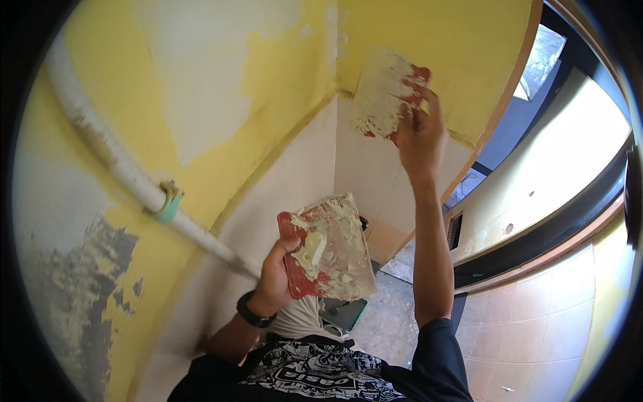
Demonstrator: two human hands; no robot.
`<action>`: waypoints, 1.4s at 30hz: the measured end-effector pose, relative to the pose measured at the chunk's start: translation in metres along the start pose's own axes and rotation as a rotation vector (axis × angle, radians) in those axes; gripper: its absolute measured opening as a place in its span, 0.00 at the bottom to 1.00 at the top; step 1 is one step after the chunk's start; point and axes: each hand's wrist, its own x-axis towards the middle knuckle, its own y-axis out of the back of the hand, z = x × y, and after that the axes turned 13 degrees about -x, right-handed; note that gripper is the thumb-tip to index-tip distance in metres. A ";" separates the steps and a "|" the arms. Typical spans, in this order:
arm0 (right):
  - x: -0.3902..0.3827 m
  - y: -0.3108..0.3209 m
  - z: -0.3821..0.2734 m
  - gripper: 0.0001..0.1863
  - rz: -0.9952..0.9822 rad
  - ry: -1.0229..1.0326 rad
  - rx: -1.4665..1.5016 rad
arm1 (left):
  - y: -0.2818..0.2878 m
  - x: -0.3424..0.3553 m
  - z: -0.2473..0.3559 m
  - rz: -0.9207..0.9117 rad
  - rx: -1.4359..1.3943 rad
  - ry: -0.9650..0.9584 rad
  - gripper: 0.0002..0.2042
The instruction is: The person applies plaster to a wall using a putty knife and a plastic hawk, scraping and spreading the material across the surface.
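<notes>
In my left hand [273,276] is a red plastering blade [348,268], smeared with cream-coloured putty; a thick dab of putty [310,251] sits near its red edge. My thumb lies over that edge, and the fingers are hidden beneath. Raised at the upper right, my right hand [423,137] grips a second putty-covered red blade [385,97] by its red side. This one is up against or very close to the yellow wall [462,60] beside the corner; whether it touches, I cannot tell. Pale putty patches [201,74] cover parts of the left wall.
A white pipe [127,164] with a green-banded clamp runs slantwise along the left wall. Peeling grey plaster [100,288] shows at lower left. On the floor below stands a dark green tray [345,313]. A doorway edged by an orange-brown frame [499,107] opens at right.
</notes>
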 end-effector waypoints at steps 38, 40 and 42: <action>0.103 -0.065 -0.059 0.13 0.268 0.222 0.011 | 0.016 0.004 -0.004 0.145 0.036 -0.048 0.24; 0.104 -0.067 -0.065 0.14 0.256 0.238 0.018 | 0.013 0.004 -0.006 0.156 0.041 -0.061 0.23; 0.102 -0.072 -0.070 0.14 0.219 0.187 0.099 | 0.012 0.005 -0.005 0.163 0.047 -0.071 0.23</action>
